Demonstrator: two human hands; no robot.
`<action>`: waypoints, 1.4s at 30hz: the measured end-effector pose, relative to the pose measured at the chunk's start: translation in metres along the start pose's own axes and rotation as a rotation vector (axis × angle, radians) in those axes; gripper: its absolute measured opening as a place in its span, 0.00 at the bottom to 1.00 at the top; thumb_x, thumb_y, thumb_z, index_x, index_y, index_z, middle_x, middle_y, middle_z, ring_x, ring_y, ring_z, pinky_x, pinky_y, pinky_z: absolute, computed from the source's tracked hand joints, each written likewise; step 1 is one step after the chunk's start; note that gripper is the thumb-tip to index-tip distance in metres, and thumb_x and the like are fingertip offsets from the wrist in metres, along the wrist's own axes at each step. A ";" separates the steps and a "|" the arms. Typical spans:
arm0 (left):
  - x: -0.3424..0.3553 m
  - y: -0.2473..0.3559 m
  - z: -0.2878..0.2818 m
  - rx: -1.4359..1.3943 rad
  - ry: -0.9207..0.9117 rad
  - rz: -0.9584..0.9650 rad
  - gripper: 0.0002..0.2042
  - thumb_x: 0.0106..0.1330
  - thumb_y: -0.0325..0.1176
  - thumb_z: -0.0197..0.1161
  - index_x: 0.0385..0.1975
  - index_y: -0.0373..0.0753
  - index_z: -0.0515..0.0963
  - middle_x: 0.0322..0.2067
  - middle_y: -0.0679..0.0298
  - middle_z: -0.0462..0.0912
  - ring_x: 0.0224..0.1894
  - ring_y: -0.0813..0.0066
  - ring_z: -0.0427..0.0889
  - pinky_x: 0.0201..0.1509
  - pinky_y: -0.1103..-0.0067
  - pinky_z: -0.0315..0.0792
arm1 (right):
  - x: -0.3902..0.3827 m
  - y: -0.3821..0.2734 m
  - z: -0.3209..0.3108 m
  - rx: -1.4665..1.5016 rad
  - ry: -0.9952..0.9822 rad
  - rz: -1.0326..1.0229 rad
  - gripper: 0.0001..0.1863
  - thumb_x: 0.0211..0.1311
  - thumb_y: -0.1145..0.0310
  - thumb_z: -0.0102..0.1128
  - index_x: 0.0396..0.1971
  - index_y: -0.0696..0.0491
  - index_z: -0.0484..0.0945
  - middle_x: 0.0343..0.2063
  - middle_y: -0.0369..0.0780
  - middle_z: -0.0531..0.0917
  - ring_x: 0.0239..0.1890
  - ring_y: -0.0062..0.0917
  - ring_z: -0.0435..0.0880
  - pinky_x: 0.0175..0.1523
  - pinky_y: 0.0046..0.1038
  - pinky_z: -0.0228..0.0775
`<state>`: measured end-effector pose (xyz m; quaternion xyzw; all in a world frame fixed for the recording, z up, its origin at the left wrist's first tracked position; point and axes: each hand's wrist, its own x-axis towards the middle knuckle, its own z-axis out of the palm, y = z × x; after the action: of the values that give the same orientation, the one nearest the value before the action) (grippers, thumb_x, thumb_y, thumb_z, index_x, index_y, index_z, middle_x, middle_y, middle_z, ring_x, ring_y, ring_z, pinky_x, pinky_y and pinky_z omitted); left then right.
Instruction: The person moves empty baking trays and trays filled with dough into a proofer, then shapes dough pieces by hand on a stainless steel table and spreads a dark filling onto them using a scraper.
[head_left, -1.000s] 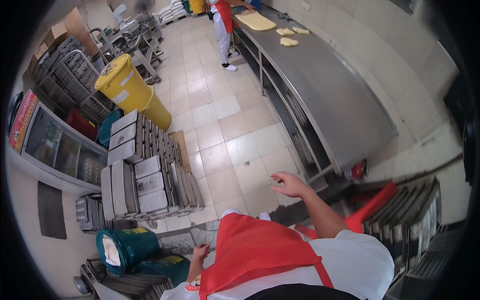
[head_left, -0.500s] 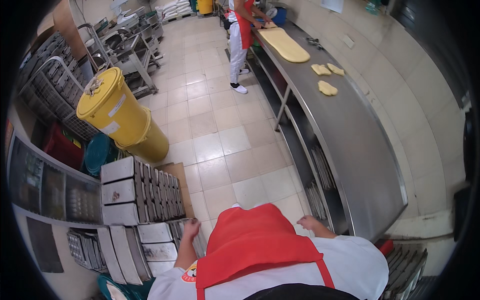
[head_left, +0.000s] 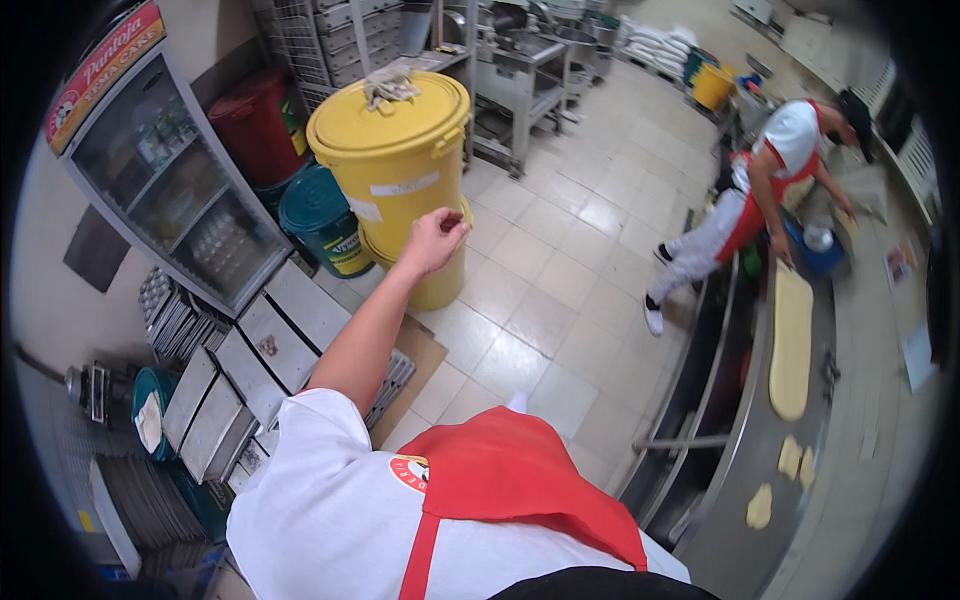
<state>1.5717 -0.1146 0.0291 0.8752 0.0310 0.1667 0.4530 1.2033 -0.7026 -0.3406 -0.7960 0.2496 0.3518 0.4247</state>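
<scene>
My left arm stretches forward, and my left hand [head_left: 437, 243] is in the air in front of a yellow lidded bin [head_left: 390, 185]. Its fingers are curled in toward the thumb, and nothing shows in them. From this angle the hand overlaps the bin's lower side; I cannot tell whether they touch. A crumpled cloth [head_left: 390, 88] lies on the bin's lid. My right hand is out of view.
Baking pans [head_left: 270, 340] are stacked at my left, by a glass-door fridge [head_left: 200, 190]. A green bin [head_left: 325, 220] and a red bin [head_left: 258, 130] stand behind. At right, a co-worker [head_left: 770, 190] handles a long dough slab [head_left: 790, 345] on a steel table [head_left: 735, 530]; smaller dough pieces [head_left: 759, 507] lie nearer.
My view has swung left, and the yellow bin is nearer. My left hand has risen and reached forward. My right hand has gone out of view.
</scene>
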 end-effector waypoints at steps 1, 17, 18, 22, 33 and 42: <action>0.030 -0.009 -0.009 0.016 0.063 -0.022 0.17 0.68 0.38 0.64 0.49 0.30 0.81 0.42 0.52 0.88 0.46 0.64 0.87 0.53 0.72 0.79 | 0.035 -0.049 -0.028 -0.022 0.007 -0.047 0.16 0.63 0.60 0.62 0.40 0.57 0.83 0.27 0.39 0.83 0.27 0.28 0.83 0.32 0.33 0.74; 0.473 -0.171 -0.123 0.835 0.316 -0.319 0.26 0.67 0.38 0.60 0.66 0.44 0.71 0.67 0.53 0.69 0.67 0.47 0.68 0.69 0.66 0.67 | 0.244 -0.818 -0.193 0.050 0.072 -0.959 0.19 0.68 0.69 0.61 0.57 0.60 0.77 0.48 0.42 0.85 0.48 0.23 0.83 0.55 0.27 0.74; 0.484 -0.174 -0.124 0.861 0.263 -0.370 0.26 0.67 0.37 0.60 0.66 0.44 0.71 0.67 0.52 0.69 0.67 0.46 0.68 0.69 0.65 0.68 | 0.245 -0.846 -0.186 0.029 0.020 -0.975 0.19 0.69 0.69 0.61 0.57 0.60 0.77 0.48 0.42 0.85 0.48 0.23 0.83 0.55 0.26 0.74; 0.503 -0.201 -0.136 0.914 0.231 -0.317 0.19 0.69 0.35 0.59 0.58 0.40 0.78 0.63 0.51 0.73 0.64 0.49 0.72 0.64 0.65 0.70 | 0.253 -0.963 -0.138 0.054 -0.178 -1.068 0.19 0.70 0.71 0.60 0.58 0.60 0.76 0.49 0.42 0.84 0.48 0.23 0.83 0.55 0.26 0.75; 0.500 -0.012 0.045 -0.981 0.728 -0.093 0.20 0.71 0.32 0.64 0.59 0.34 0.72 0.51 0.64 0.79 0.53 0.80 0.77 0.61 0.79 0.70 | 0.225 -1.251 0.022 -0.280 -0.844 -2.031 0.37 0.63 0.62 0.62 0.69 0.60 0.62 0.72 0.56 0.54 0.78 0.50 0.45 0.77 0.50 0.34; 0.436 0.075 0.099 -0.115 1.296 -0.297 0.11 0.72 0.25 0.60 0.50 0.30 0.77 0.39 0.66 0.84 0.42 0.78 0.82 0.53 0.78 0.75 | 0.151 -1.294 0.013 -0.356 -1.463 -2.365 0.33 0.48 0.65 0.69 0.60 0.45 0.78 0.76 0.53 0.50 0.77 0.57 0.44 0.75 0.57 0.39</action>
<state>2.0074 -0.1466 0.1517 0.5589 0.4082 0.5963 0.4067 2.1946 -0.0400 0.1852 -0.2137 -0.8823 0.1468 0.3928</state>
